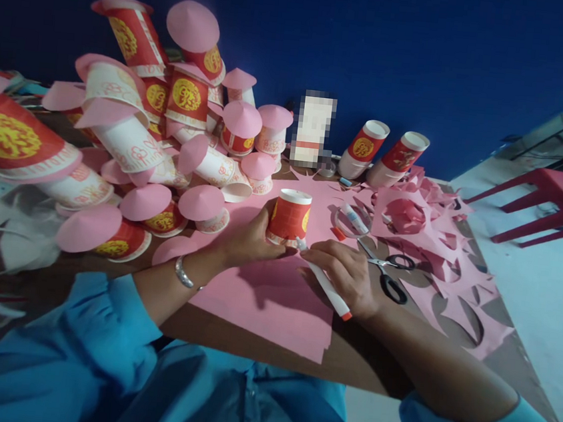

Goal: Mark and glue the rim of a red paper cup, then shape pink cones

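Note:
A red paper cup [289, 217] with yellow emblems and a white round edge on top is held near its base by my left hand [253, 240]. My right hand [343, 271] is closed around a white pen-shaped tube [326, 286] with an orange end. Its grey tip meets or nearly meets the cup's lower right edge; I cannot tell which. Below both hands lies a large sheet of pink paper [271, 310]. Just right of my right hand, scissors [390, 268] with black handles rest on paper scraps.
Many cups with pink cone tops [202, 204] are piled on the left. Two stacks of cups [363, 149] stand at the back. A clear tape roll [352, 220] and pink cut-out scraps [467, 311] lie to the right. Beyond the table is a red stool [555, 193].

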